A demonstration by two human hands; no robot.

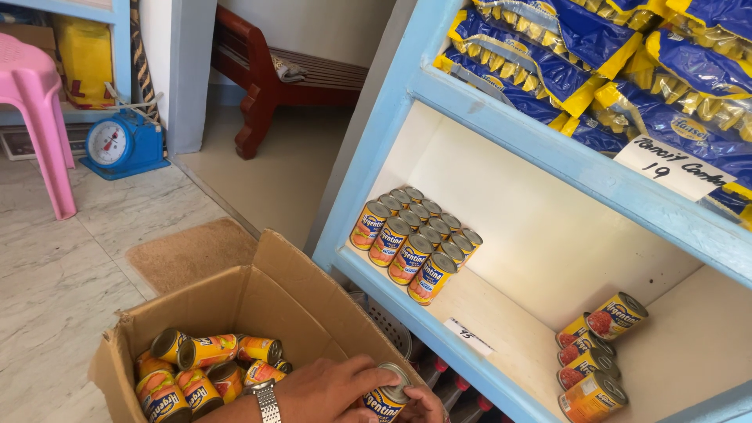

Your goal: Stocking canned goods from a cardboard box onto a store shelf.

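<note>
My left hand [329,388], with a metal watch on its wrist, reaches over the open cardboard box [258,294] and grips a yellow tin can [388,398] by its top. My right hand [427,406] shows only partly at the bottom edge and touches the same can from the right. Several more yellow cans [204,364] lie loose inside the box. On the light blue shelf [501,125], several upright cans [411,239] stand in rows at the left. A few cans [595,352] lie stacked on their sides at the right.
Blue and yellow packets [611,55] fill the upper shelf, with a handwritten paper tag on its edge. A pink plastic stool [35,102], a blue weighing scale [121,143], a red wooden bench [266,78] and a brown doormat [192,251] are on the floor at the left.
</note>
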